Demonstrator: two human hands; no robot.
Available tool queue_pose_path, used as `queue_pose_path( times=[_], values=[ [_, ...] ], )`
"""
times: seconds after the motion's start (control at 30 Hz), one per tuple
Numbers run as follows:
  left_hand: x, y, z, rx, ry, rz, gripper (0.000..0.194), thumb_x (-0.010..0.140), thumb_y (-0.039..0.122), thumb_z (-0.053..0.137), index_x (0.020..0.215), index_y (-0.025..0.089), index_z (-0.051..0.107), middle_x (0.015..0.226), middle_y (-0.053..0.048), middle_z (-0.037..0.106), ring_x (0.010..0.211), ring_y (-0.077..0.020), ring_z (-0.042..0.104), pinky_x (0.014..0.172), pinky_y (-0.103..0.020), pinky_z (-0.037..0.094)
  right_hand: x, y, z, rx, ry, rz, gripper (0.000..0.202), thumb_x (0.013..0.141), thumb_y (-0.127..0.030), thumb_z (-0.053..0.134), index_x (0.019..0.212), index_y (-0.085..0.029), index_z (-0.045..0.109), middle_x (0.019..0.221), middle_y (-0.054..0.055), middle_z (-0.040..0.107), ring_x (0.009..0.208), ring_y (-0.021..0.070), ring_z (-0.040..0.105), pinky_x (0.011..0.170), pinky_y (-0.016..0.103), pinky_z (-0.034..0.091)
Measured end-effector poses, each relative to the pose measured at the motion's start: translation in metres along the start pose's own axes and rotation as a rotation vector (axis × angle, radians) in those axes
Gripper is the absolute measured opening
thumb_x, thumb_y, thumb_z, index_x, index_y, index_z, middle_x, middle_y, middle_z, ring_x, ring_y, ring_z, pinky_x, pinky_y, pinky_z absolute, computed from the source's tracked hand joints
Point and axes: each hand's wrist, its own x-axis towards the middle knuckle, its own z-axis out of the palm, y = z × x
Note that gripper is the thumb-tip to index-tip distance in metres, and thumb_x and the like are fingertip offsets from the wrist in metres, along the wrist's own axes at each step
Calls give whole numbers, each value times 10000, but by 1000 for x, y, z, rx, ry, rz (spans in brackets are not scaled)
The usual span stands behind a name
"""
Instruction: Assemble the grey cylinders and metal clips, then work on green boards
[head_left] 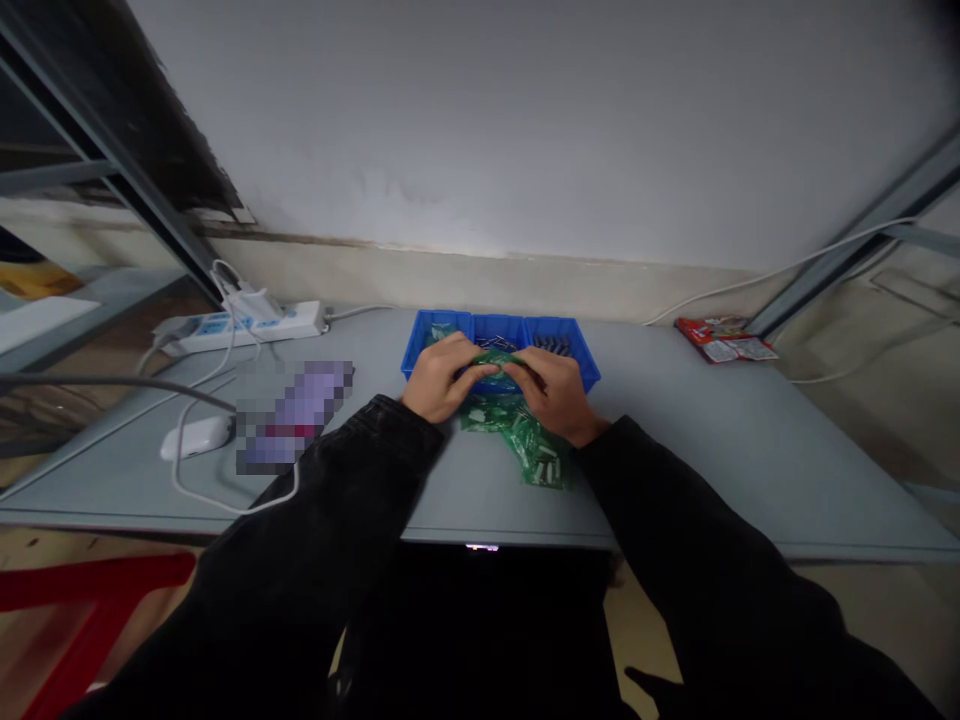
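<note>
Both of my hands pinch a small green plastic bag (pixel 498 368) between thumbs and fingers. My left hand (pixel 442 378) grips its left side, and my right hand (pixel 553 392) has the right side. Just behind them is a blue parts tray (pixel 588 352) with three compartments. Its middle one holds screw-like metal pieces (pixel 495 342); dark parts (pixel 553 345) lie in the right one, and some green plastic in the left one. Below my hands, on the table, rest more green bags (pixel 541 455), with short silvery pieces showing in the nearest.
At the left of the grey table (pixel 480 500) are a white power strip (pixel 292 320) with cables, a white earbud case (pixel 196 437) and a pixelated phone-like object (pixel 296 415). A red packet (pixel 726 341) lies at the back right. A red stool (pixel 97 590) stands at lower left.
</note>
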Motion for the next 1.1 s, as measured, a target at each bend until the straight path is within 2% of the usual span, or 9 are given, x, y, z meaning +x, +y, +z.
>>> queue_pose_path(
  times=[0.3, 0.57, 0.77, 1.1],
  values=[
    [0, 1, 0, 12, 23, -7, 262, 972, 351, 608, 825, 154, 699, 720, -39, 630, 718, -182, 526, 687, -332, 454, 1, 0, -1, -10, -8, 8, 251, 1029, -310, 510, 828, -199, 612, 702, -4, 580, 632, 128, 519, 626, 284, 410],
    [0, 3, 1, 6, 124, -39, 229, 920, 374, 693, 920, 146, 713, 780, -45, 665, 693, -160, 545, 666, -298, 461, -1, 2, 0, -11, -3, 10, 241, 1025, -308, 518, 835, -197, 614, 705, -3, 583, 632, 126, 521, 629, 283, 407],
    [0, 2, 0, 29, 90, -70, 281, 956, 397, 632, 817, 155, 670, 741, -35, 620, 693, -166, 529, 660, -304, 452, -2, 2, 1, -14, -19, 35, 205, 1025, -320, 514, 909, -195, 628, 766, 13, 642, 638, 131, 538, 634, 285, 422],
    [1, 4, -1, -4, 91, -61, 230, 957, 371, 636, 924, 152, 698, 827, -53, 674, 733, -167, 568, 699, -312, 475, 0, 2, 2, 0, 39, 8, 162, 1020, -279, 518, 986, -193, 651, 837, 35, 654, 733, 156, 584, 704, 309, 473]
  ],
)
